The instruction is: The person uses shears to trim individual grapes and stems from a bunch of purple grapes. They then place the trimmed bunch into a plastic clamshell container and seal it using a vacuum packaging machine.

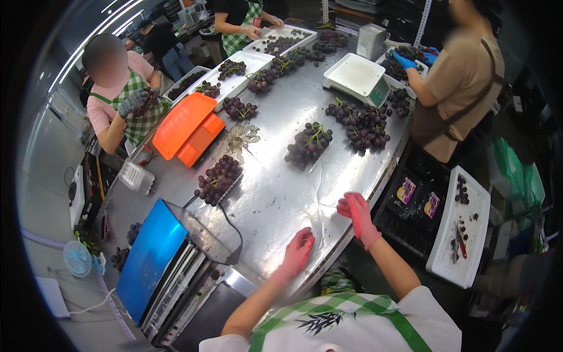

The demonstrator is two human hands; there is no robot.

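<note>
My left hand (297, 254), in a pink glove, is over the near edge of the metal table (272, 229) with its fingers loosely curled and nothing in them. To its right my right hand (358, 218), gloved the same way, is raised near the table's right edge, its fingers extended and holding nothing. Ahead of both hands, a clear plastic tray of dark grapes (308, 145) rests on the metal. Another tray of grapes (218, 180) stands to the left. Farther off at the right lies a heap of loose grape bunches (363, 125).
A blue-topped machine (151, 259) with a cable occupies the near left. Beyond are an orange scale (187, 127) and a white scale (355, 79). Co-workers' gloved hands (134, 103) handle grapes around the table. Right of it, a white tray (462, 229) holds red-handled scissors (460, 244).
</note>
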